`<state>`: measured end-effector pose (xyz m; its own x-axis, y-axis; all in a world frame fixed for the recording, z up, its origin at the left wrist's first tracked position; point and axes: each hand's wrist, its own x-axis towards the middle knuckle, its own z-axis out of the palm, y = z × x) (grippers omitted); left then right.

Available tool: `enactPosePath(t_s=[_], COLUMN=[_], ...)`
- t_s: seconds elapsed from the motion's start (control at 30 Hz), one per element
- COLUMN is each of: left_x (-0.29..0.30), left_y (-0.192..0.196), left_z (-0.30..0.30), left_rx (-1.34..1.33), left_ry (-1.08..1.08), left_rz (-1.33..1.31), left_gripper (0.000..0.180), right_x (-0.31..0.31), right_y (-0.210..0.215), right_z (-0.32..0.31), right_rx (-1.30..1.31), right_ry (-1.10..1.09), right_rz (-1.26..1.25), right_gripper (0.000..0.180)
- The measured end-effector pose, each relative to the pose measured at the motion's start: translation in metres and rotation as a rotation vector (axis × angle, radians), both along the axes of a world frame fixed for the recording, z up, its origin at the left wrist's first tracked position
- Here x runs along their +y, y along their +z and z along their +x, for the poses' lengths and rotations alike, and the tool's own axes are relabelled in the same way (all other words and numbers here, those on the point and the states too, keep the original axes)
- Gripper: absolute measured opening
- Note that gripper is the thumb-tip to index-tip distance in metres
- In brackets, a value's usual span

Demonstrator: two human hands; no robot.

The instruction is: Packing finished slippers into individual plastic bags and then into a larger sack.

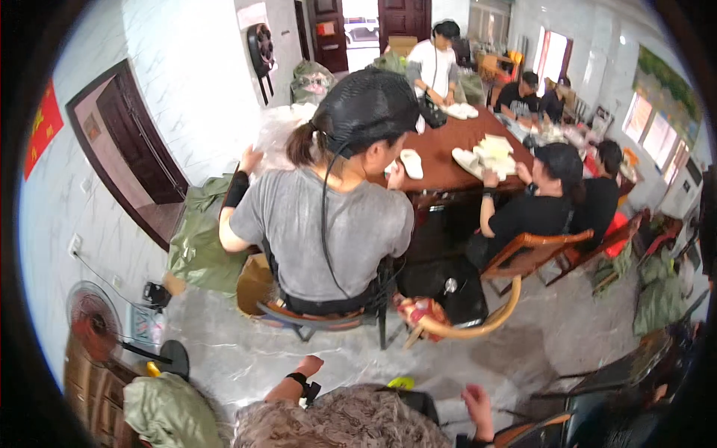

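Note:
My left hand point(308, 364) reaches out from the lower edge over the grey floor, a black band around its wrist. Its fingers look curled together, and nothing shows in them. To the right, my right hand point(476, 405) is raised with its fingers loosely apart and holds nothing visible. Between my arms lies grey-brown patterned cloth point(336, 420), seemingly my clothing. A small yellow-green thing point(401, 382) sits just beyond it, too small to name. Neither hand touches any object that I can make out.
Ahead, a person in grey point(328, 224) sits with their back to me at a brown-covered table point(441, 160). Others work there with pale pieces point(489, 157). A wooden chair point(478, 328) stands ahead right. At left are a standing fan point(95, 325) and a green sack point(170, 411).

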<state>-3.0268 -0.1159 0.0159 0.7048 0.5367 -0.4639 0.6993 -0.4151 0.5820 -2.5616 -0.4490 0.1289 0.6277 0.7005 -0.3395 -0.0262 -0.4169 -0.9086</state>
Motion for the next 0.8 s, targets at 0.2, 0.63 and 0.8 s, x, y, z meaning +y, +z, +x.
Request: enactPosePath(t_s=[0.2,0.63,0.8], left_x=[-0.088,0.016,0.038], left_y=[0.043,0.155,0.196], left_z=[-0.023,0.091,0.074], left_rx=[-0.224,-0.207,-0.060], left_ry=[0.980,0.985,0.703], left_rz=[-0.545,0.053,-0.062], left_gripper=[0.027,0.039,0.049], right_x=[0.140,0.268,0.281], right_y=[0.111,0.203,0.177], right_z=[0.035,0.050,0.045], right_rx=[0.165,0.043,0.102], right_ry=[0.473,0.554,0.766], right_rz=[0.317,0.561,0.250], right_gripper=[0.023,0.016,0.019])
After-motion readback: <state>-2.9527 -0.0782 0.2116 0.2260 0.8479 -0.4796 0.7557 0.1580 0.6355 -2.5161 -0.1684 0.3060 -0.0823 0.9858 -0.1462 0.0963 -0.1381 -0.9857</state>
